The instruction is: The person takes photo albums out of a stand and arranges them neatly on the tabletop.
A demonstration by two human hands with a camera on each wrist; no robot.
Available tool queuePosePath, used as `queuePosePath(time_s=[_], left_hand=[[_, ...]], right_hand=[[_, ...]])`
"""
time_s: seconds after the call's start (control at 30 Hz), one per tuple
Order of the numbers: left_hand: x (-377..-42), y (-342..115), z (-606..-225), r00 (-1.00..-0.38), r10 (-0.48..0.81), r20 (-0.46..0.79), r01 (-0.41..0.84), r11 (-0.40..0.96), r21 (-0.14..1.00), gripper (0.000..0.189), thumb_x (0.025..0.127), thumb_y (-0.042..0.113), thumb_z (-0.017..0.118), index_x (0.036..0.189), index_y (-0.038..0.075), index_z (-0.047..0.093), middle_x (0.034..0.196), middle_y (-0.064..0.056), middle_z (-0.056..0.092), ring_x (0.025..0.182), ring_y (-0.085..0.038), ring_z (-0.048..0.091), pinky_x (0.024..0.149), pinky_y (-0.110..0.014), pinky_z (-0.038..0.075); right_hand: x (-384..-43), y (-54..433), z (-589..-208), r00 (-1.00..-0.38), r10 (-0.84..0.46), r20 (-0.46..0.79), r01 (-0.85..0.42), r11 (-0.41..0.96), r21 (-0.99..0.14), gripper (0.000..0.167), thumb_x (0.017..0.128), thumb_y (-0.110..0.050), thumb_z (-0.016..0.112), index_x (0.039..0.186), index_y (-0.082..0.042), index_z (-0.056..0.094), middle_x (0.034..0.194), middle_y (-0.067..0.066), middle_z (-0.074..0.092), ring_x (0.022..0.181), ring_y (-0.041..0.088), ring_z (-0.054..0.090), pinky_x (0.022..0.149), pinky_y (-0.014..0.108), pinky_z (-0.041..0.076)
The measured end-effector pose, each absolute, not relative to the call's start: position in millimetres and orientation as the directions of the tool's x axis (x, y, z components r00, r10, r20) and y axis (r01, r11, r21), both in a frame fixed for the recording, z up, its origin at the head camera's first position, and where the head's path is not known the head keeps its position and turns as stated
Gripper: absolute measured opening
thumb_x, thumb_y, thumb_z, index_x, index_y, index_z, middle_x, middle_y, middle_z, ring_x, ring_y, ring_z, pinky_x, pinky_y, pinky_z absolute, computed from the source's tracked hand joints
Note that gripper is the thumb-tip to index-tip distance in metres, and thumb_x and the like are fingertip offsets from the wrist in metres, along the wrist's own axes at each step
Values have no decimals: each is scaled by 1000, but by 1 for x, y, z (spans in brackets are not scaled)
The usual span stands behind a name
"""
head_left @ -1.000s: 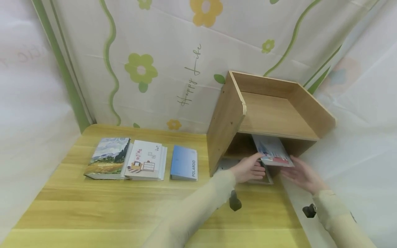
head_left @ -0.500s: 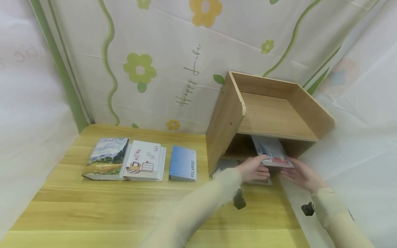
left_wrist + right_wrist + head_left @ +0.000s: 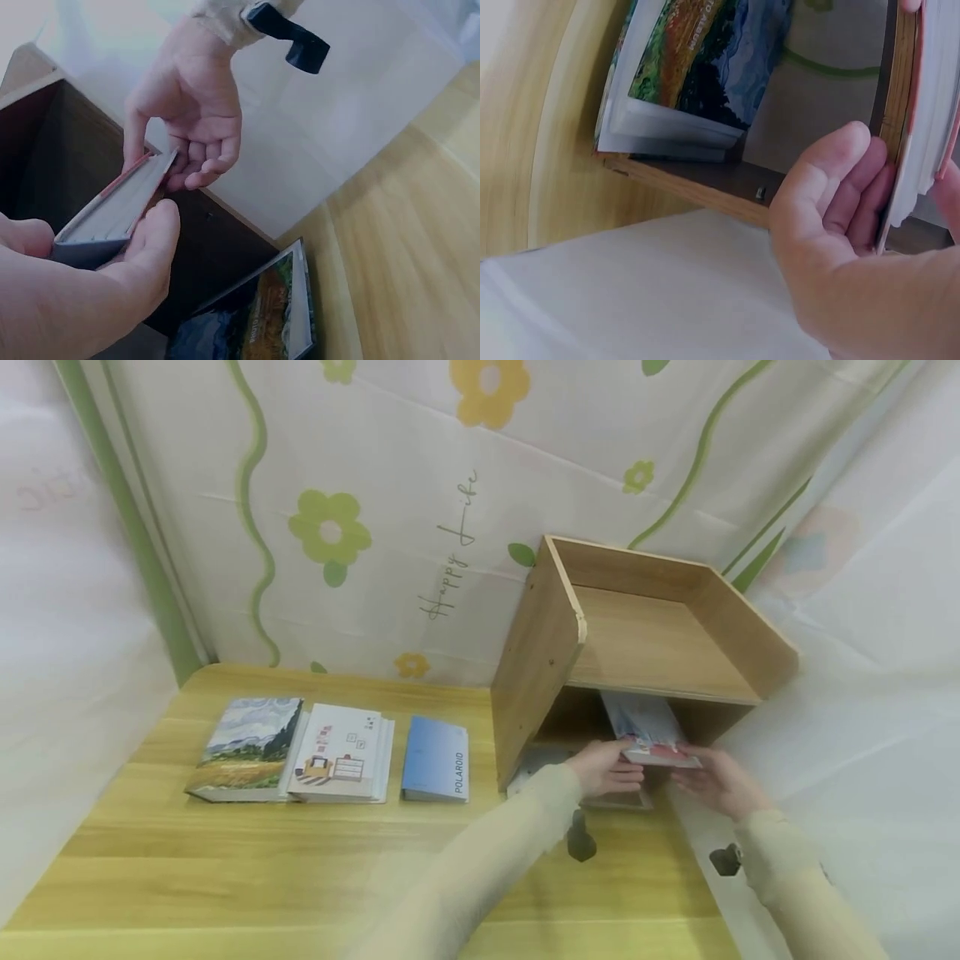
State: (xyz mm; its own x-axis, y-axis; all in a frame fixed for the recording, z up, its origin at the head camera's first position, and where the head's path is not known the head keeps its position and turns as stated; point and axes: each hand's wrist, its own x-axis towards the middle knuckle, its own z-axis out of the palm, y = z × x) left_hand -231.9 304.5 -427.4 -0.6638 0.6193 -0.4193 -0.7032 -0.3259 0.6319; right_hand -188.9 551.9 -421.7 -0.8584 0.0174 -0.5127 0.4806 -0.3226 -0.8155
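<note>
A photo album (image 3: 647, 727) with a picture cover lies partly inside the shelf's middle compartment, its near end sticking out. My left hand (image 3: 602, 768) pinches its near left corner, thumb on top and fingers below. At the near right corner my right hand (image 3: 718, 781) grips the edge; in the left wrist view its thumb lies on one cover and its curled fingers on the other. The page edges of the held album (image 3: 112, 206) face the left wrist camera. Below it, another photo album (image 3: 712, 67) with a landscape painting cover lies in the bottom compartment, mostly hidden in the head view.
The wooden shelf (image 3: 536, 635) stands at the table's right end, against the curtain. On the table (image 3: 247, 877) to the left lie a landscape-covered album (image 3: 247, 747), white albums (image 3: 341, 756) with a room drawing, and a blue Polaroid album (image 3: 437, 760).
My left hand has shifted slightly right along the album's near edge. The head view has drifted a little, and the album stays in nearly the same place in the compartment.
</note>
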Motion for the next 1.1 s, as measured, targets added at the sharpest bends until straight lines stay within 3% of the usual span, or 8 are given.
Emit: queuePosePath(time_s=[0.27,0.5,1.1], left_hand=[[-236,306,-433,-650,631,-424,-714,-317,624,21,103,14,51,113,-4,58,102,-30,63,103,-37,63,92,-49,52],[-235,307,-431,-670,612,-420,-690,-304,657,21,104,14,51,114,-2,58,100,-27,66,101,-35,65,90,-48,53],[-235,305,-432,-702,584,-407,-658,-314,684,19,103,12,51,111,-4,59,99,-29,66,98,-35,66,88,-46,54]], right_hand=[[-192,551,-426,-843,43,-536,489,-353,-798,23,104,-16,50,93,-17,70,104,11,57,94,24,59,97,37,48],[-194,552,-428,-840,70,-538,478,-373,-795,20,102,-17,53,92,-17,71,103,13,56,92,23,59,92,35,51],[-194,547,-427,-837,70,-542,474,-400,-784,24,103,-16,52,91,-15,72,102,14,55,95,24,58,96,36,49]])
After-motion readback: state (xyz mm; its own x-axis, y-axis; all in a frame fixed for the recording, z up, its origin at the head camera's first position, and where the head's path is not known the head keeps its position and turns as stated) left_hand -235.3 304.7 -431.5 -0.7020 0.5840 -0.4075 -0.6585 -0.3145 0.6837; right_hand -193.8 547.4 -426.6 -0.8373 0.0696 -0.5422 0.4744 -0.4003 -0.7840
